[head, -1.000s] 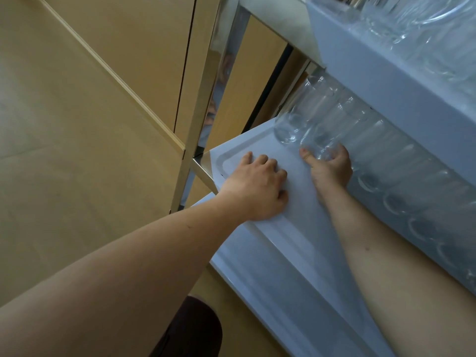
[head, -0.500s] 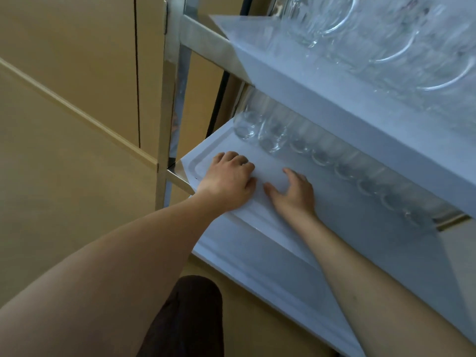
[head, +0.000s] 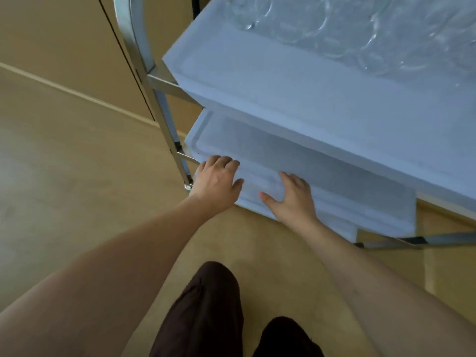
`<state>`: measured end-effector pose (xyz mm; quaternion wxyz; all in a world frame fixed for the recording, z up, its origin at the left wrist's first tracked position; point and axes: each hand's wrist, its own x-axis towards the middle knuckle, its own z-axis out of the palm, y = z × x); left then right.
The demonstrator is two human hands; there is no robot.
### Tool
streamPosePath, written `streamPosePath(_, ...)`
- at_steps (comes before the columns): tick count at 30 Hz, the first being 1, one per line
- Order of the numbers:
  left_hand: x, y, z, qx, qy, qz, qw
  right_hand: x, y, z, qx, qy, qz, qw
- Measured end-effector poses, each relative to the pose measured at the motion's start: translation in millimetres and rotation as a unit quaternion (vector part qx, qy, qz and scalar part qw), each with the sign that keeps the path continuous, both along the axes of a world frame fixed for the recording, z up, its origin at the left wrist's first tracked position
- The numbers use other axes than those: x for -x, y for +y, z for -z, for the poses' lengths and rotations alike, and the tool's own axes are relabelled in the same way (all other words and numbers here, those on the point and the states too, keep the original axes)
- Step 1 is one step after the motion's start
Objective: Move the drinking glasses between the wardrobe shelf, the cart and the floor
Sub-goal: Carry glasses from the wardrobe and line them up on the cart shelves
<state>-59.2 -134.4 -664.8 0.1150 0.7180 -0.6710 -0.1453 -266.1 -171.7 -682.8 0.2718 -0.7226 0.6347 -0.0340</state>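
A metal-framed cart carries pale blue-white trays. Its upper tray [head: 283, 81] holds several clear drinking glasses [head: 322, 19] at the top of the view. My left hand [head: 215, 180] rests on the front left corner of the lower tray [head: 257, 148], fingers bent over its rim, holding nothing. My right hand [head: 291, 194] lies flat on the same tray's front edge with fingers spread. The glasses at the back of the lower tray are hidden under the upper tray.
The cart's steel post [head: 144, 68] rises left of the trays, with a wooden wardrobe door [head: 64, 42] behind it. Tan floor [head: 77, 176] spreads left and below. My dark trouser legs [head: 206, 313] are at the bottom centre.
My view has risen and tilted down, so the lower tray's glasses have gone out of sight. My right hand left the glass and settled flat on the tray's front edge; my left hand stayed.
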Motion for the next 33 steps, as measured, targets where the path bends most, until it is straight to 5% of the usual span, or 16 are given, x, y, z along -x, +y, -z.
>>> streamPosePath(10, 89, 47, -203, -0.071, -0.029, 0.094, 0.993, 77, 93, -185, -0.064, -0.050, 0.066, 0.995)
streamPosePath(19, 235, -10, -437, 0.076, -0.063, 0.226, 0.969, 204, 82, -401, 0.113, -0.051, 0.151, 0.981)
streamPosePath(33, 479, -86, -601, 0.225, -0.015, 0.464, 0.857, 410, 91, -586, 0.253, 0.060, 0.384, 0.886)
